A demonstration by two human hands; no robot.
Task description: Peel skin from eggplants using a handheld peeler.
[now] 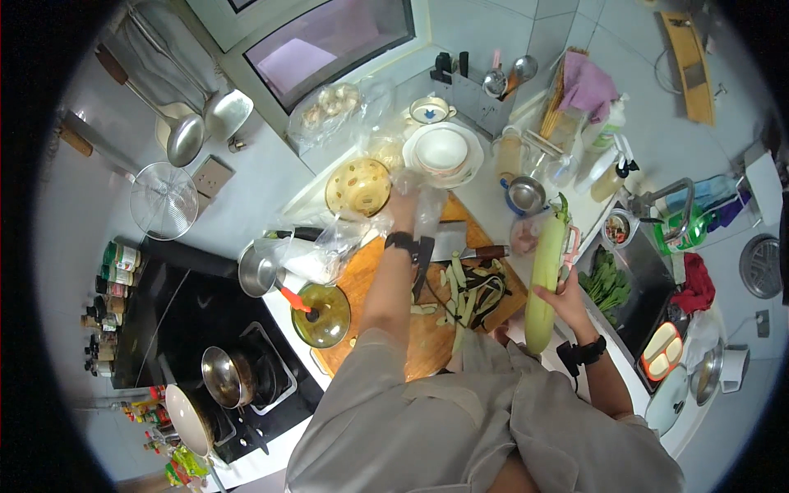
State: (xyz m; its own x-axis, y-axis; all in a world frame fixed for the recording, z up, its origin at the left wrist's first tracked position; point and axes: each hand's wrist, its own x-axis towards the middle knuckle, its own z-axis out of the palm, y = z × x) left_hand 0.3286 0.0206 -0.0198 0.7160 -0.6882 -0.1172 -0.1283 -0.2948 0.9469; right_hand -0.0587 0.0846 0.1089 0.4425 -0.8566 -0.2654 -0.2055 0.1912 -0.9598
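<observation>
In my right hand (pixel 562 297) is a long, pale green peeled eggplant (pixel 542 280), its green stem end pointing away from me. A pink-framed peeler (pixel 573 243) shows beside it, apparently in the same hand. My left hand (pixel 405 188) reaches over the cutting board towards the bowls, blurred and partly covered by clear plastic; its fingers are hidden. On the wooden cutting board (pixel 376 314) lie dark and pale peelings (pixel 471 293). A cleaver (pixel 450 240) with a brown handle rests at the board's far part.
A yellow bowl (pixel 359 187) and stacked white bowls (pixel 441 151) stand beyond the board. Left are a glass lid (pixel 321 317), a saucepan (pixel 256 271) and a black stove (pixel 185 320) with pans. Leafy greens (pixel 605 285) lie in the sink (pixel 644 289) at right.
</observation>
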